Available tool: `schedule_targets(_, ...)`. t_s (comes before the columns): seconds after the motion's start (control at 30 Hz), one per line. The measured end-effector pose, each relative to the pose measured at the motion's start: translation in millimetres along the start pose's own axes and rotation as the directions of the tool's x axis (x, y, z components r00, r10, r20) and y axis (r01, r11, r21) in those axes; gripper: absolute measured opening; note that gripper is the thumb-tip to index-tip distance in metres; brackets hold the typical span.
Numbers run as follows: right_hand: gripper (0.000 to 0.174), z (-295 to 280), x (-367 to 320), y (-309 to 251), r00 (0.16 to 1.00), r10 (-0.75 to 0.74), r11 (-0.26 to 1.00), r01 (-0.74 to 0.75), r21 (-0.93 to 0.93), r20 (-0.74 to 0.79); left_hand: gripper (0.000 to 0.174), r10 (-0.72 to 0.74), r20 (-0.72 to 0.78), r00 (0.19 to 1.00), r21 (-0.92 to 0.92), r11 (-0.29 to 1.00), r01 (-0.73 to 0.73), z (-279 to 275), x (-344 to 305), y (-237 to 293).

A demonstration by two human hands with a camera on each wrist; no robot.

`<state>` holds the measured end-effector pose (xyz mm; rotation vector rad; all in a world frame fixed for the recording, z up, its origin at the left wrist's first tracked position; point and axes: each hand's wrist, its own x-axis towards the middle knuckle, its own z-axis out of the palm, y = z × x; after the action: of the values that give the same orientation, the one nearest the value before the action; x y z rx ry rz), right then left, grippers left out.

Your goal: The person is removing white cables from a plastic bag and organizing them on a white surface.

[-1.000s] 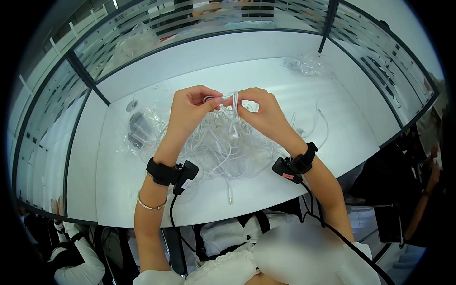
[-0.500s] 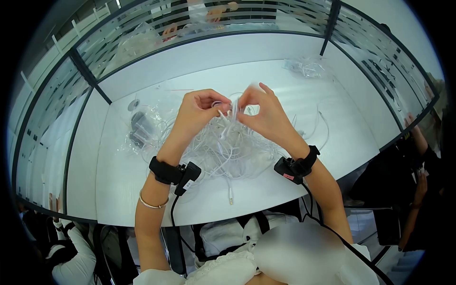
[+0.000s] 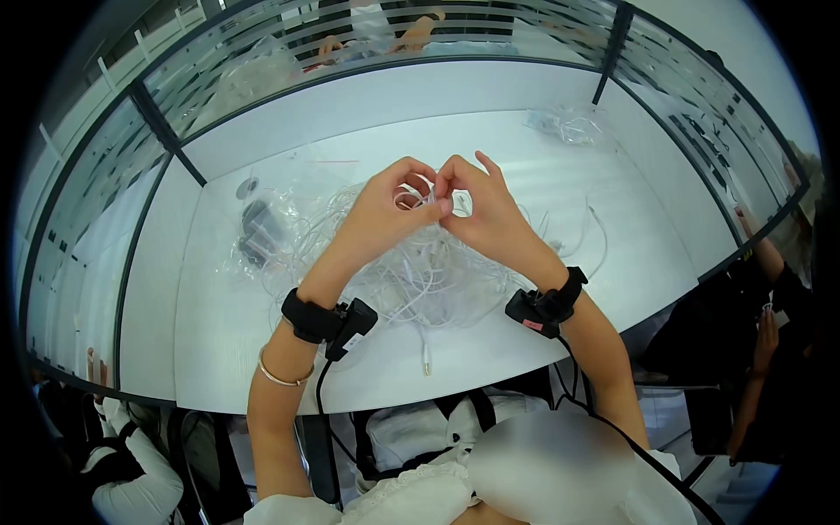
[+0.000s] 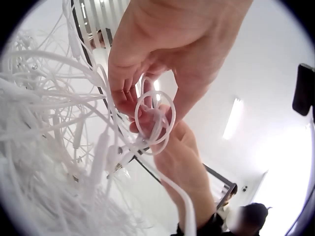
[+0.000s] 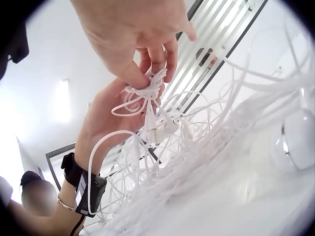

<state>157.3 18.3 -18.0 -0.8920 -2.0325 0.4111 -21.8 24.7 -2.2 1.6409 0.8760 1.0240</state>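
Over the heap of white earphone cables, both hands meet at a small looped bundle of earphone cable. My right hand pinches the bundle between thumb and fingers, its little finger raised. My left hand curls round the bundle's other side, with loops showing between thumb and fingers in the left wrist view. Below the bundle a gold-tipped plug hangs down in the right wrist view. From the head, the fingers hide most of the bundle.
A clear plastic bag with dark items lies left of the heap. Another clear bag is at the back right. One loose plug points toward the table's front edge. Low partitions enclose the white table.
The left hand has moved right and closer to the right hand, so their fingertips now meet. The hanging cable between them has gone out of sight behind the hands; the right little finger has lifted.
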Motion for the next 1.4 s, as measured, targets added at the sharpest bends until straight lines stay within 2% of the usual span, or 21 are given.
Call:
schedule_targets(0.07,0.019,-2,0,-2,1.0,-0.026,1.0,0.026,-0.005,-0.003,0.03,0.067,-0.002,0.998,0.062,0.996,-0.066,3,-1,-1)
schedule_targets(0.1,0.019,-3,1,-1,1.0,-0.026,1.0,0.026,0.005,-0.002,0.03,0.016,0.016,1.0,0.006,1.0,-0.016,1,-1,3)
schedule_targets(0.2,0.019,-5,3,-3,0.998,-0.024,0.997,0.029,0.073,-0.063,0.031,0.044,0.033,0.998,-0.081,0.996,-0.042,-2,-2,5)
schedule_targets(0.3,0.02,-6,5,-3,0.998,0.027,0.972,-0.012,0.236,-0.06,0.031,0.038,0.009,0.999,-0.095,0.995,-0.037,0,-5,16)
schedule_targets(0.5,0.021,-8,6,-4,0.992,0.079,0.864,-0.017,0.503,-0.102,0.027,0.165,0.069,0.984,0.04,0.985,-0.167,-12,0,13)
schedule_targets(0.6,0.022,-12,7,-6,0.984,0.107,0.85,-0.017,0.526,-0.14,0.025,0.174,0.04,0.984,-0.008,0.985,-0.174,-9,-1,16)
schedule_targets(0.7,0.025,-11,7,0,0.98,0.157,0.768,-0.044,0.639,-0.122,0.023,0.055,0.005,0.998,-0.176,0.983,-0.054,-1,-8,30)
schedule_targets(0.8,0.029,-15,8,-8,0.973,0.222,0.737,-0.122,0.665,-0.068,0.02,0.175,-0.067,0.982,-0.089,0.98,-0.18,-4,-3,20)
schedule_targets(0.87,0.028,-11,8,-4,0.984,0.148,0.895,-0.09,0.437,-0.1,0.018,0.164,-0.086,0.983,0.002,0.986,-0.165,-5,-1,11)
schedule_targets(0.93,0.029,-5,9,3,0.992,0.066,0.983,-0.046,0.178,-0.112,0.017,0.151,-0.098,0.984,0.109,0.984,-0.14,-4,-2,10)
schedule_targets(0.97,0.028,-1,8,3,0.983,-0.003,1.0,0.009,0.029,-0.184,0.017,0.144,-0.1,0.984,0.169,0.978,-0.126,1,-3,11)
schedule_targets(1.07,0.026,-5,3,-6,0.982,-0.078,0.968,0.033,-0.25,-0.174,0.016,0.19,-0.116,0.975,0.305,0.941,-0.147,13,-7,14)
schedule_targets(1.17,0.022,-6,2,-6,0.983,-0.073,0.972,0.032,-0.232,-0.171,0.017,0.233,-0.138,0.963,0.357,0.918,-0.171,17,-7,11)
schedule_targets(1.27,0.019,-8,2,-8,0.984,-0.062,0.98,0.029,-0.196,-0.166,0.02,0.229,-0.221,0.948,0.292,0.943,-0.16,19,-7,9)
schedule_targets(1.37,0.019,-9,3,-7,0.984,-0.057,0.991,0.035,-0.131,-0.166,0.022,0.123,-0.233,0.965,0.278,0.959,-0.055,15,-7,13)
schedule_targets(1.4,0.02,-8,3,-7,0.984,-0.056,0.994,0.039,-0.104,-0.168,0.021,0.141,-0.221,0.965,0.263,0.961,-0.08,11,-6,10)
